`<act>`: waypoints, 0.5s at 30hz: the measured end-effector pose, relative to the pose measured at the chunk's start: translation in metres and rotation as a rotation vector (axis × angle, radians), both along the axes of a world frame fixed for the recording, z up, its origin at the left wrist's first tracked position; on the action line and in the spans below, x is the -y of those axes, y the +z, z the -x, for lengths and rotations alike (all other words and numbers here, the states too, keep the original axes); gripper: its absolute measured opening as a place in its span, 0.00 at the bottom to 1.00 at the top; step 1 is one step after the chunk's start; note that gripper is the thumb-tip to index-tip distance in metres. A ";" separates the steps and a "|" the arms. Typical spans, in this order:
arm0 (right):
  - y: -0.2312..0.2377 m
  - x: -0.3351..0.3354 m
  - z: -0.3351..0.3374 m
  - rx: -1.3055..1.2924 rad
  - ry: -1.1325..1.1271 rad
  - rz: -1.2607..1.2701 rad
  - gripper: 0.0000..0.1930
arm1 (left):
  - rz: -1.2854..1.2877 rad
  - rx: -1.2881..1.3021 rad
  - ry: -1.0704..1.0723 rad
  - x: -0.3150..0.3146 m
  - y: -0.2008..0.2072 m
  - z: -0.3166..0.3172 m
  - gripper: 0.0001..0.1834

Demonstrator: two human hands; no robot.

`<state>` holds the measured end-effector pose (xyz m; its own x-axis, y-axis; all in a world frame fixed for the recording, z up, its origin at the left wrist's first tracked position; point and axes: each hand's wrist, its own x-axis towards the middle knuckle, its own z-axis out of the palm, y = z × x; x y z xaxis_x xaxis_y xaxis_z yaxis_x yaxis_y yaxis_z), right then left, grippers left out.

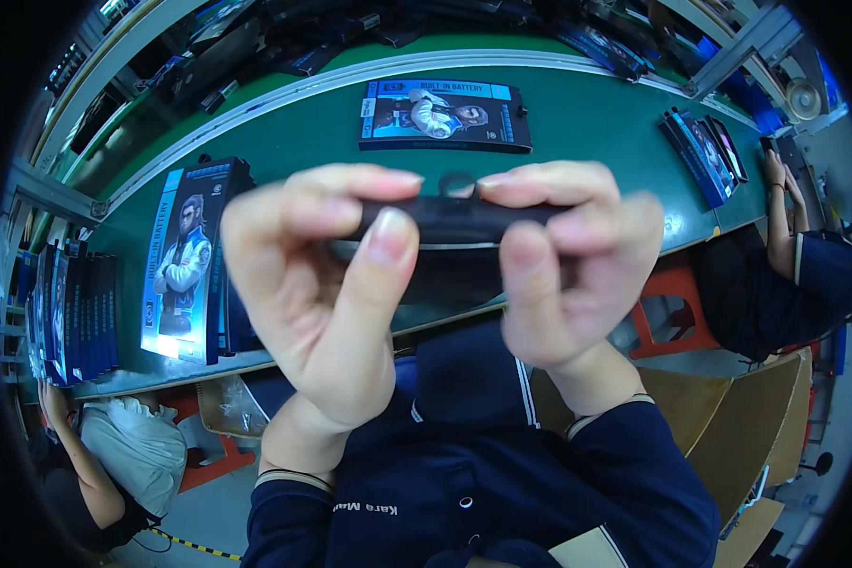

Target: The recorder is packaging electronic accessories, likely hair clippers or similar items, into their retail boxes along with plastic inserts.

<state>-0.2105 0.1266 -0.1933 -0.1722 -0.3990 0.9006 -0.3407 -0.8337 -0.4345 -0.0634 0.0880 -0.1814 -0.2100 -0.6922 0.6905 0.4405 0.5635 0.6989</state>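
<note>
A narrow black box (456, 225) is held up close in front of me, its edge toward me. A small dark tab stands up from the middle of its top edge. My left hand (317, 275) pinches its left end, thumb on the near side and fingers over the top. On the right end my right hand (582, 265) grips the same way. Both hands are slightly blurred, and the box's broad faces are mostly hidden. Beyond it, a flat blue-and-black printed box (417, 118) lies on the green table (293, 142).
At left lies a pile of similar printed boxes (185, 260), with a row of upright boxes (80, 308) farther left. More boxes (701, 156) stand at right. Co-workers' arms (781, 218) show at both sides. An open cardboard carton (748, 426) sits at my lower right.
</note>
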 end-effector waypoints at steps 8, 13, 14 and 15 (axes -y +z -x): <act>-0.010 -0.013 -0.006 0.596 0.207 -0.344 0.27 | -0.400 0.700 -0.688 0.006 -0.028 -0.015 0.60; -0.026 0.004 0.038 0.286 0.084 -0.528 0.26 | 0.075 0.680 -0.120 -0.030 -0.025 -0.004 0.59; -0.028 0.005 0.076 -0.018 -0.220 -0.512 0.25 | 0.286 0.797 0.128 -0.027 -0.006 -0.013 0.57; -0.028 0.005 0.119 -0.248 -0.534 -0.424 0.23 | 0.301 0.865 0.324 -0.031 0.008 -0.028 0.55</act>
